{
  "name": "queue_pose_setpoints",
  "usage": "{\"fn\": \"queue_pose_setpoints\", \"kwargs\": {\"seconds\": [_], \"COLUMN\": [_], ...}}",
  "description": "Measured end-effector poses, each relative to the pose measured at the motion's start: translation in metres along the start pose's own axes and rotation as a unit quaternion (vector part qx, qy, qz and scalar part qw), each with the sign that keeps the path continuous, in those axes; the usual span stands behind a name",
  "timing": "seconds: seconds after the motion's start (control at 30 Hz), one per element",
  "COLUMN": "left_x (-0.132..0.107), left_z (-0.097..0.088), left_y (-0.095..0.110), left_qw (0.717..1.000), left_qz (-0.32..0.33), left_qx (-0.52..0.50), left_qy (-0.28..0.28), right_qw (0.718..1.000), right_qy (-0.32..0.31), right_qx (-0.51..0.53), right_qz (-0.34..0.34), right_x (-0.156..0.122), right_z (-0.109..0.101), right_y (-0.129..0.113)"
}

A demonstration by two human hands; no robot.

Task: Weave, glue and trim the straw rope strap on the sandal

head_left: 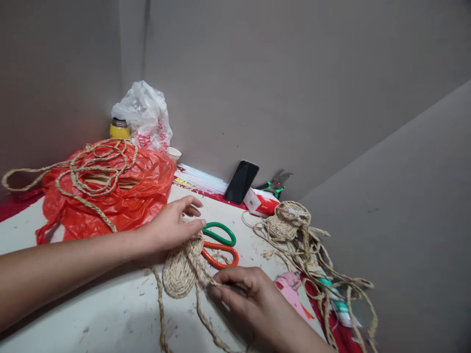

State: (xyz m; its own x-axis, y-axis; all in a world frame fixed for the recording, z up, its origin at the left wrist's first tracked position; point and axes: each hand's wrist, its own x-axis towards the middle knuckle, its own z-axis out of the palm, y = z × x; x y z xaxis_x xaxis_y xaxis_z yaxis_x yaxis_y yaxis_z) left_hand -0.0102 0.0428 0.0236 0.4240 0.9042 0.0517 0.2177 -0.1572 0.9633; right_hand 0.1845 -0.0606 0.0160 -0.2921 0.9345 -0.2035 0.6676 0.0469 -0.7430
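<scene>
An oval sole of coiled, braided straw (pixel 179 272) lies on the white board in front of me, with a strap of cord over its upper part. My left hand (pixel 180 220) rests over the sole's far end, thumb against it and fingers curled, gripping it there. My right hand (pixel 246 294) pinches a straw cord (pixel 205 275) between thumb and fingers, just right of the sole. Loose braid ends hang from the sole toward the near edge. Scissors with one green and one orange handle (pixel 224 263) lie just beyond, their blades hidden behind the sole.
A red plastic bag (pixel 147 179) carries a loop of braided rope (pixel 75 171) at left. Behind stand a yellow jar (pixel 119 130) and a white bag (pixel 145 110). A phone (pixel 242 181) leans by a red-white box (pixel 262 202) and pruners (pixel 275 185). Straw pieces (pixel 281 228) pile at right.
</scene>
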Motion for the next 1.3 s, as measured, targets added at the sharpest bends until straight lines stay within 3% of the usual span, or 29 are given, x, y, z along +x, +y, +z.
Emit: {"fn": "queue_pose_setpoints", "kwargs": {"seconds": [0.1,0.2,0.33,0.43,0.63,0.77,0.9,0.97,1.13,1.3], "left_x": [-0.007,-0.003,0.009,0.013,0.008,0.002,0.000,-0.001,-0.006,-0.019], "left_z": [-0.001,-0.007,-0.014,-0.014,-0.011,-0.009,-0.005,-0.003,-0.001,0.004], "left_y": [0.009,0.007,-0.008,-0.016,-0.009,0.001,0.000,-0.003,0.004,0.017], "left_qw": [0.991,0.985,0.984,0.985,0.988,0.985,0.979,0.980,0.984,0.975], "left_qz": [0.068,0.066,0.015,0.015,0.028,0.015,0.017,0.027,0.077,0.056], "left_qx": [0.116,0.159,0.173,0.160,0.136,0.118,0.125,0.125,0.148,0.177], "left_qy": [0.021,0.011,-0.031,-0.069,-0.070,-0.127,-0.162,-0.156,-0.068,-0.123], "right_qw": [0.999,0.998,0.995,0.992,0.982,0.977,0.980,0.982,0.981,0.975], "right_qy": [0.024,0.047,0.071,0.110,0.149,0.140,0.117,0.108,0.095,0.099], "right_qx": [0.017,0.016,0.014,0.008,-0.052,-0.083,-0.106,-0.113,-0.136,-0.181], "right_qz": [-0.013,-0.049,-0.065,-0.056,-0.101,-0.140,-0.120,-0.111,-0.103,-0.081], "right_x": [0.005,0.010,0.015,0.015,0.016,0.017,0.017,0.017,0.015,0.013], "right_z": [0.001,0.000,0.000,0.003,0.004,0.001,0.001,0.001,0.003,0.007], "right_y": [0.001,0.001,0.004,0.010,0.018,0.017,0.014,0.013,0.013,0.010]}}
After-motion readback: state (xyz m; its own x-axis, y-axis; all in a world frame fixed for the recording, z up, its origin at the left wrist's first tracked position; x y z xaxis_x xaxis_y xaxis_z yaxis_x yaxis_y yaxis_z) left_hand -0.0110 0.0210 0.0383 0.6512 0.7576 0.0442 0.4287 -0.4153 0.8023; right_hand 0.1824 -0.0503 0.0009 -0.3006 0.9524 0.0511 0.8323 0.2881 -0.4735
